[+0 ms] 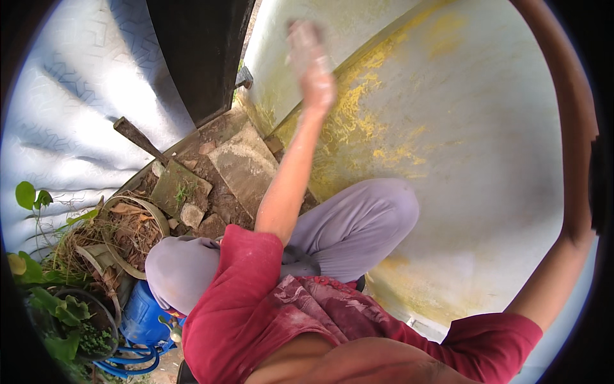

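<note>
My left hand is raised in front of the pale wall, near the corner by the dark door panel. Its fingers are stretched out, blurred by motion and whitish as if dusty, with nothing seen in them. Whether it touches the wall I cannot tell. Flaking yellow patches run along the wall beside that wrist. My right arm reaches up along the right rim of the view, and its hand is out of the picture.
Below my left arm lie a flat slab, broken stones and a wooden-handled tool. At the left stand a round pot of dry leaves, green plants and a blue container with blue hose. White patterned sheeting hangs behind.
</note>
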Demonstrator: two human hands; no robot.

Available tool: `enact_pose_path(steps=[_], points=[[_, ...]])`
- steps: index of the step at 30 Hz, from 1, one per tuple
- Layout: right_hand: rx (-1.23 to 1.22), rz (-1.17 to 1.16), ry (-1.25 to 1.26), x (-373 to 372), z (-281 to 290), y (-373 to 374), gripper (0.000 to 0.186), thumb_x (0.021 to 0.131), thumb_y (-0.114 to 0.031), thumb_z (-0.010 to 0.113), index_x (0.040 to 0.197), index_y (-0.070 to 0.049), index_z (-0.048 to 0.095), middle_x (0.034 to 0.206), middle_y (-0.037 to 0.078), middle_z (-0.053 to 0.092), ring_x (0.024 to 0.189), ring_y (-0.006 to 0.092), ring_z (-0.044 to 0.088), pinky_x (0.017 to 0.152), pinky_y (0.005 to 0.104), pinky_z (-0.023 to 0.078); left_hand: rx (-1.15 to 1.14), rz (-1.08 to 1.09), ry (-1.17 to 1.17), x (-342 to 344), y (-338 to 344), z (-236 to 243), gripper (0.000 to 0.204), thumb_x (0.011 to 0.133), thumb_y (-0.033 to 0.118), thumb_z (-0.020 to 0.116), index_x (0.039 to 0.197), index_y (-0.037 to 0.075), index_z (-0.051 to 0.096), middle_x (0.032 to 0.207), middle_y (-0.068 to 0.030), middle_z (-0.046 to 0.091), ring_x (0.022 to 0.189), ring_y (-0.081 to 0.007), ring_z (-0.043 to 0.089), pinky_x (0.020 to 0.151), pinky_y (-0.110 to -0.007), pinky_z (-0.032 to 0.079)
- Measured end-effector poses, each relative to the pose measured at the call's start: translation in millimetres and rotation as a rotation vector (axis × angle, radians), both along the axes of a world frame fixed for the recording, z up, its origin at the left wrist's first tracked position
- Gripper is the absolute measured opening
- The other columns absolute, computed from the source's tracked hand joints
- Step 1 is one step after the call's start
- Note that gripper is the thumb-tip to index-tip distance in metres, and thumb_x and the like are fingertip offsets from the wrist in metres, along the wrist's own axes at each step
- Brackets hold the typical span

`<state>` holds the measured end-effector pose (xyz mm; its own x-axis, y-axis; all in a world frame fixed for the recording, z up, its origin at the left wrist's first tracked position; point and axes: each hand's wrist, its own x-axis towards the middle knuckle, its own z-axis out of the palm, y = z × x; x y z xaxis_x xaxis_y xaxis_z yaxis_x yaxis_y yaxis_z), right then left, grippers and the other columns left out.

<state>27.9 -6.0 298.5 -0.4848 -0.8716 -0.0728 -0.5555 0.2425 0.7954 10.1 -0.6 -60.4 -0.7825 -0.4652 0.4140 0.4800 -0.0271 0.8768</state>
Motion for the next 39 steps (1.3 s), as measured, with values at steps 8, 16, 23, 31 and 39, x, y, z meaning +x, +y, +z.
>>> enact_pose_path(steps=[8,16,23,31,39], points=[[-0.001,-0.085,-0.018,-9.2,8.4,12.8,0.046,0.099,-0.024,0.054,0.139,-0.004,0.062,0.154,0.017,0.052,0.15,0.0323,0.038,0.125,0.047,0.03,-0.099,0.104,0.136,-33.3,-4.3,18.0,0.07,0.111,0.052,0.021,0.164,0.007,0.019,0.171,-0.0175,0.016,0.159,-0.0348,0.012,0.13,-0.048,0.007],[0.045,-0.013,0.022,-16.8,16.5,-8.6,0.044,0.097,-0.022,0.055,0.137,-0.005,0.065,0.15,0.016,0.056,0.149,0.0325,0.04,0.125,0.0458,0.029,-0.179,0.24,-0.021,-121.9,-84.6,8.1,0.062,0.113,0.042,0.016,0.165,0.009,0.018,0.169,-0.016,0.024,0.157,-0.0338,0.018,0.129,-0.046,0.014],[-0.008,-0.137,0.085,-6.6,2.3,-7.5,0.045,0.096,-0.021,0.058,0.139,-0.006,0.063,0.152,0.015,0.054,0.15,0.032,0.039,0.126,0.0463,0.029,-0.214,0.18,0.201,-79.5,-41.2,44.0,0.062,0.107,0.018,0.038,0.166,0.012,0.02,0.173,-0.0145,0.012,0.159,-0.0361,0.009,0.129,-0.052,0.008],[0.02,-0.022,-0.039,-12.7,-11.6,-15.5,0.044,0.098,-0.022,0.056,0.137,-0.004,0.063,0.153,0.018,0.052,0.149,0.0332,0.039,0.124,0.0446,0.032,-0.064,0.212,0.078,-36.6,-26.5,26.9,0.057,0.108,0.027,0.041,0.163,0.013,0.031,0.171,-0.0157,0.021,0.157,-0.0362,0.019,0.128,-0.055,0.012],[-0.676,0.263,-0.388,4.1,-65.7,-22.9,0.041,0.098,-0.02,0.058,0.136,-0.004,0.064,0.142,0.02,0.061,0.143,0.0362,0.047,0.121,0.0438,0.036,-0.13,0.19,-0.076,-14.6,-38.9,6.8,0.058,0.103,0.023,0.06,0.152,-0.001,0.044,0.158,-0.0247,0.042,0.147,-0.0459,0.037,0.121,-0.049,0.032]])
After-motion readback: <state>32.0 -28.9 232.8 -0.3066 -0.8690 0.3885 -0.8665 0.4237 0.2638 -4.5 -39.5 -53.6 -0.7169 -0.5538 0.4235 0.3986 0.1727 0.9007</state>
